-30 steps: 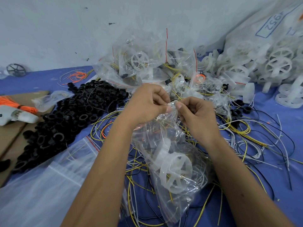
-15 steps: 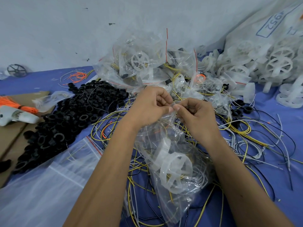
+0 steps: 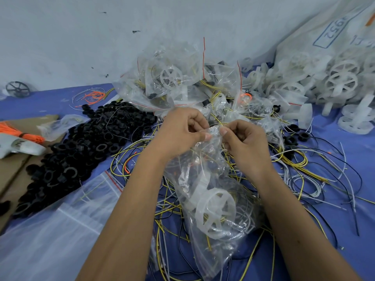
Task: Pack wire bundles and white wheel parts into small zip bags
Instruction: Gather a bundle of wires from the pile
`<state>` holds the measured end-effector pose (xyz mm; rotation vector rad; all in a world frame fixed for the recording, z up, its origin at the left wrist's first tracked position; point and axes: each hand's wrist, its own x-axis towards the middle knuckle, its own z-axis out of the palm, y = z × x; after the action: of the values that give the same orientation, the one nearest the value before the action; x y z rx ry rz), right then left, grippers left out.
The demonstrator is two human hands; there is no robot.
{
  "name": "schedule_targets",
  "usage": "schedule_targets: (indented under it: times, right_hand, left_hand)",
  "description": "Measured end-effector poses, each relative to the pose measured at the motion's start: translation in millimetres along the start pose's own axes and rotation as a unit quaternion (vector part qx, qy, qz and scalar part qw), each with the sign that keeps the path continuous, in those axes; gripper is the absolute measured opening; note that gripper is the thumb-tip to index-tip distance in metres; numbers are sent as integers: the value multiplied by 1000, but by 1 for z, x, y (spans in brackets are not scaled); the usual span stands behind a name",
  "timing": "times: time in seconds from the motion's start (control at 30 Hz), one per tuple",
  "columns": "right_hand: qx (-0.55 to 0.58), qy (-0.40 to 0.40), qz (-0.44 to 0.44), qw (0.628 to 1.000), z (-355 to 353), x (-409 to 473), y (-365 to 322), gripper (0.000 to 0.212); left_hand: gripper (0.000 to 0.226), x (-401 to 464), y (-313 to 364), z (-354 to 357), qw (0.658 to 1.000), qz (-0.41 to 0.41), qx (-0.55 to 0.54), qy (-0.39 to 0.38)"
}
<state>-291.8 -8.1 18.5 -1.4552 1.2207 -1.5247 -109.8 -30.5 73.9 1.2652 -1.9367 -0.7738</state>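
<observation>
- Between your two hands, above the blue cloth, hangs the small zip bag; a white wheel part and some wires lie inside it.
- Your left hand pinches the bag's top edge, and your right hand pinches it just beside.
- Whether the zip is closed, I cannot tell.
- Loose wires lie under the bag, and black rings are heaped at the left.

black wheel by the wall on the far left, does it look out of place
Yes. The black wheel stands alone at the wall, apart from the white wheels heaped far right, and it is the only dark one in view.
</observation>
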Motion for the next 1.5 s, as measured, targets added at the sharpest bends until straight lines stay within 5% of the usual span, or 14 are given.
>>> schedule_targets:
  times: [0.33, 0.57, 0.93, 1.13, 1.5]
  right_hand:
    - [52, -31, 26, 998, 2, 0, -1, 17]
    - [58, -20, 26, 998, -1, 1, -3, 22]
    - [48, -49, 33, 997, 1, -3, -7, 5]
    - [81, -58, 16, 995, 2, -4, -11, 18]
    - [146, -10, 64, 987, 7, -6, -14, 8]
  left_hand:
    - [21, -2, 0, 5, 999, 9, -36, 32]
    - [7, 1, -2, 3, 999, 23, 40, -8]
    - [16, 0, -3, -2, 995, 42, 75, -47]
    - [11, -1, 0, -1, 994, 49, 77, -54]
    - [14, 0, -2, -6, 995, 53, 81, -35]
